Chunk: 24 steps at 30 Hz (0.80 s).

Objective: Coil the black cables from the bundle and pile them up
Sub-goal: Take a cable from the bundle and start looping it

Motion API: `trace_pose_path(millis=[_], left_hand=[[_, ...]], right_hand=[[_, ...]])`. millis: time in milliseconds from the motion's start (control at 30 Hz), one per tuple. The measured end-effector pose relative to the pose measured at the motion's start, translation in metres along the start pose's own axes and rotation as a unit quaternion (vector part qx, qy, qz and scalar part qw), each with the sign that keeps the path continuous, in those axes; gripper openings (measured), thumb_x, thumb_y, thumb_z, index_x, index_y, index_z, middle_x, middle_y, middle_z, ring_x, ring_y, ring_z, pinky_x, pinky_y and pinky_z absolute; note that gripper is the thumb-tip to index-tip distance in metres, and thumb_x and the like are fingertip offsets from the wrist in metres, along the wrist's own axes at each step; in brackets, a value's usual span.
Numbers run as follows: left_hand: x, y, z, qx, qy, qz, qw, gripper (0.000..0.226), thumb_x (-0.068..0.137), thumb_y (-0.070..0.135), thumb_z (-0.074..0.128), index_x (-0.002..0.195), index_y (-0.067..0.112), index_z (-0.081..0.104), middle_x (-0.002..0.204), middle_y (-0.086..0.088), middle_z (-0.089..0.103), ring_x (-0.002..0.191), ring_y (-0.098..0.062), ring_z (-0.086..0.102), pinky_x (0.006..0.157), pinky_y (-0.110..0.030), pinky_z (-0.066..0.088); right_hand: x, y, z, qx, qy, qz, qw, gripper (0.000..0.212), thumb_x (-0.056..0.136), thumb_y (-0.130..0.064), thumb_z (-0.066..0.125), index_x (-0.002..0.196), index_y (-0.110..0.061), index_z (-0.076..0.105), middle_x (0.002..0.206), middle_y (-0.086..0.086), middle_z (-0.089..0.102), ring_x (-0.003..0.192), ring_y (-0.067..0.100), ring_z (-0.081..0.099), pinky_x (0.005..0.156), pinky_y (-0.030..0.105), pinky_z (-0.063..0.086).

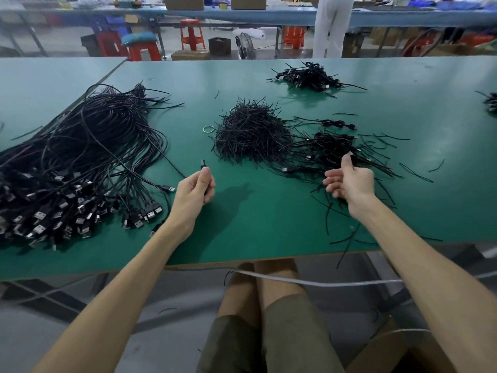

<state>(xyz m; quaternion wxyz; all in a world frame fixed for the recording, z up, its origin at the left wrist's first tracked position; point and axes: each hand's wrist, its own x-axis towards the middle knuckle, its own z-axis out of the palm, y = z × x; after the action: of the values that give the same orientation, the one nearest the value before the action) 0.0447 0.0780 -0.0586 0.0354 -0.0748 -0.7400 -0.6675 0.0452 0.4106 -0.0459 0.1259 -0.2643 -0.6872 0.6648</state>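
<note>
Since these black leads are thin, light and floppy, I judge each is best taken by its stiff plug and looped loosely. The left hand point(195, 188) pinches one cable point(203, 165) by its plug, just right of the bundle point(80, 157). The right hand point(349, 181), farther right near the coiled pile point(330, 149), lies loosely uncurled, holding nothing visible.

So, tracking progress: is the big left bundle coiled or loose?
Loose: the bundle lies in long uncoiled strands, plugs fanned on the table; the left hand pinches one cable.
</note>
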Motion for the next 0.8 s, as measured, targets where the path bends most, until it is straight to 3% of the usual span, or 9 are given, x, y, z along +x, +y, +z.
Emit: trace_pose_path(millis=[200,267,333,467,533,600,633,700,800], left_hand=[[0.003,0.002,0.002,-0.013,-0.022,-0.042,0.999,0.050,0.107,0.049,0.036,0.075,0.014,0.051,0.053,0.008,0.038,0.051,-0.012,0.029,0.054,-0.021,0.030],[0.003,0.005,0.004,-0.081,-0.027,-0.081,0.993,0.047,0.106,0.051,0.038,0.076,0.016,0.050,0.054,0.007,0.035,0.051,-0.013,0.026,0.053,-0.023,0.029],[0.000,0.009,0.013,-0.226,-0.056,-0.126,0.964,0.045,0.106,0.050,0.038,0.077,0.018,0.049,0.055,0.007,0.031,0.051,-0.013,0.022,0.054,-0.025,0.026],[-0.004,0.024,0.051,-0.364,-0.105,-0.119,0.918,0.047,0.107,0.049,0.035,0.072,0.020,0.043,0.055,0.008,0.026,0.052,-0.012,0.020,0.056,-0.025,0.026],[-0.004,0.037,0.060,-0.406,-0.120,-0.100,0.901,0.048,0.106,0.051,0.037,0.069,0.021,0.040,0.056,0.007,0.024,0.052,-0.013,0.021,0.059,-0.025,0.031],[-0.003,0.049,0.060,-0.430,-0.130,-0.091,0.889,0.048,0.106,0.052,0.038,0.069,0.021,0.037,0.058,0.007,0.022,0.053,-0.012,0.021,0.059,-0.025,0.032],[-0.003,0.054,0.057,-0.436,-0.135,-0.090,0.885,0.048,0.105,0.052,0.039,0.070,0.021,0.037,0.059,0.007,0.022,0.054,-0.012,0.021,0.058,-0.024,0.032],[-0.001,0.061,0.052,-0.418,-0.142,-0.082,0.893,0.046,0.106,0.050,0.039,0.071,0.020,0.039,0.062,0.007,0.022,0.055,-0.012,0.019,0.055,-0.023,0.030],[-0.002,0.067,0.047,-0.359,-0.143,-0.059,0.920,0.041,0.109,0.041,0.038,0.076,0.018,0.045,0.067,0.005,0.021,0.059,-0.012,0.020,0.057,-0.023,0.027]], right_hand=[[-0.025,-0.010,0.020,0.008,-0.071,-0.067,0.995,0.039,0.109,-0.030,0.048,0.097,0.001,0.069,0.071,0.010,0.072,0.058,0.021,0.069,0.048,0.026,0.054],[-0.036,-0.011,0.033,-0.029,-0.112,-0.097,0.989,0.028,0.108,-0.020,0.051,0.103,0.002,0.068,0.077,0.012,0.073,0.064,0.023,0.072,0.051,0.027,0.055],[-0.053,-0.008,0.049,-0.089,-0.181,-0.144,0.969,0.015,0.103,-0.007,0.056,0.110,0.001,0.067,0.088,0.013,0.073,0.078,0.026,0.073,0.058,0.031,0.059],[-0.092,0.004,0.079,-0.205,-0.353,-0.242,0.880,0.050,0.088,0.004,0.068,0.131,-0.018,0.058,0.124,0.000,0.063,0.114,0.013,0.059,0.089,0.028,0.056],[-0.101,0.008,0.090,-0.202,-0.377,-0.241,0.871,0.048,0.087,0.003,0.070,0.125,-0.023,0.055,0.122,0.000,0.056,0.100,0.018,0.060,0.087,0.033,0.053],[-0.104,0.007,0.096,-0.172,-0.354,-0.228,0.891,0.036,0.091,0.001,0.067,0.120,-0.017,0.059,0.116,0.007,0.057,0.073,0.024,0.053,0.078,0.040,0.051],[-0.103,0.006,0.097,-0.159,-0.347,-0.230,0.895,0.028,0.095,0.001,0.063,0.118,-0.014,0.062,0.113,0.012,0.059,0.070,0.025,0.047,0.076,0.040,0.048],[-0.103,0.007,0.100,-0.158,-0.354,-0.255,0.886,0.014,0.102,-0.004,0.057,0.106,-0.013,0.066,0.095,0.007,0.063,0.081,0.020,0.042,0.081,0.030,0.041],[-0.104,0.012,0.098,-0.206,-0.348,-0.289,0.868,0.023,0.105,-0.010,0.053,0.089,-0.022,0.063,0.078,-0.020,0.059,0.089,0.005,0.040,0.087,0.017,0.035]])
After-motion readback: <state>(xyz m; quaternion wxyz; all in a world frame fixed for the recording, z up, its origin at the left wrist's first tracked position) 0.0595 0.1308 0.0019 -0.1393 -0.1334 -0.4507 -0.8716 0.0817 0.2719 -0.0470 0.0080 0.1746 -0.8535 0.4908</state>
